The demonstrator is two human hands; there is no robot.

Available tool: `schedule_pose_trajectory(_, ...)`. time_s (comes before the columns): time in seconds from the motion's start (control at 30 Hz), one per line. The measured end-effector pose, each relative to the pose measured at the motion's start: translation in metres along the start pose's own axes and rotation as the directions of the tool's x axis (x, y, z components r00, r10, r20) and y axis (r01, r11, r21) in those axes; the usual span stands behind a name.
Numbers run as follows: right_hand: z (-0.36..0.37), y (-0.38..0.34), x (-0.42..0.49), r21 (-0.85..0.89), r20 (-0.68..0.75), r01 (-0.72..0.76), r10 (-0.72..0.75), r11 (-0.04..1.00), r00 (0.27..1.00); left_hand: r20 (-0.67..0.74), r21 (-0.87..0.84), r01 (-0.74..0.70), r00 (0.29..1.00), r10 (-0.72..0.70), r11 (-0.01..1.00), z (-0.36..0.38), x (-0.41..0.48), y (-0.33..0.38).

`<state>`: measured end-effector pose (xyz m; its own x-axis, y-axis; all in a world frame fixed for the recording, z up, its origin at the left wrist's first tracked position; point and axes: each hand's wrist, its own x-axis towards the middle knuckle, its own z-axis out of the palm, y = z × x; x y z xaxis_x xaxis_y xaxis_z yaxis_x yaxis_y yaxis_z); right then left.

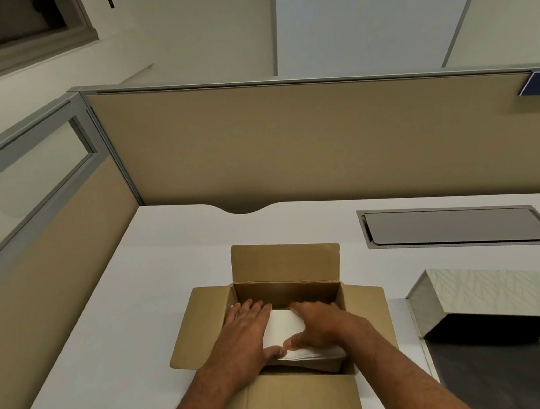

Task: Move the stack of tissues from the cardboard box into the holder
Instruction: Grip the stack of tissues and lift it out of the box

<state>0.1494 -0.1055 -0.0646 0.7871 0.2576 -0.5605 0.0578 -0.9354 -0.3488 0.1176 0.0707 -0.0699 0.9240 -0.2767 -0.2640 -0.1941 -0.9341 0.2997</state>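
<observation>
Tissues point(283, 331) are sitting as a white stack inside the open cardboard box point(288, 292) on the white table point(168, 265), and both hands are reaching into the box. The left hand point(245, 331) is lying over the stack's left side, its grip closing on the stack with the thumb at the near edge. The right hand point(321, 324) is wrapping the stack's right side in the same way, its grip closing on it too. The holder point(491, 294), patterned outside and dark inside, is standing open just right of the box.
</observation>
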Motion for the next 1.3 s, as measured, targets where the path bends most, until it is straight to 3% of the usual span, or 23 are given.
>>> schedule_pose_trajectory(0.33, -0.005, 0.004, 0.021, -0.04, 0.084, -0.047, 0.05, 0.998, 0.995, -0.103, -0.108, -0.04, 0.994, 0.029, 0.993, 0.006, -0.001, -0.004)
schedule_pose_trajectory(0.67, -0.005, 0.003, 0.032, -0.016, 0.176, -0.114, 0.115, 0.993, 0.978, -0.143, -0.1, -0.065, 0.988, 0.051, 0.993, 0.009, 0.0, -0.006)
schedule_pose_trajectory(1.3, -0.008, 0.005, 0.01, -0.076, 0.137, 0.055, -0.044, 0.996, 0.99, -0.108, -0.084, -0.037, 0.994, 0.028, 0.996, 0.003, -0.001, -0.001)
